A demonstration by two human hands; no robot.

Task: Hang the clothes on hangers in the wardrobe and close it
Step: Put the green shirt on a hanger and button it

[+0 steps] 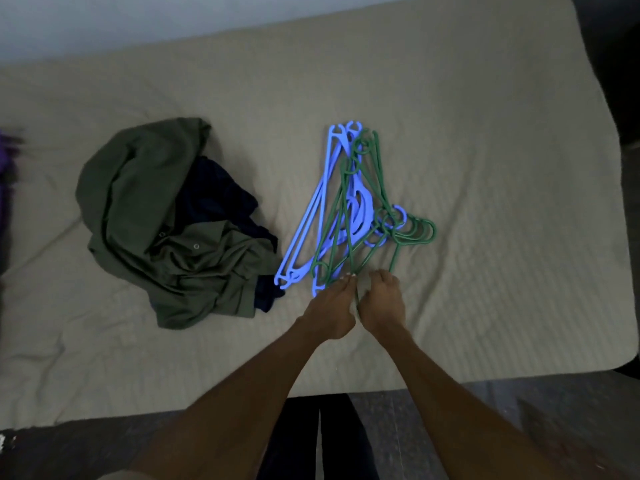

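On the beige bed cover (485, 168): a heap of clothes (173, 230) at left, olive shirt over a dark blue garment. Purple cloth (5, 161) at far left edge. Just right of the heap, a tangled pile of hangers (349, 216), blue and green interlocked. Left hand (332, 306) and right hand (381, 303) side by side at the pile's near end, fingers curled round the green hangers' near ends. Clothes well apart from both hands.

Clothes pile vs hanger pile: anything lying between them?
Head view: only bare bedcover shows between the clothes pile and hanger pile; near the front they almost meet.
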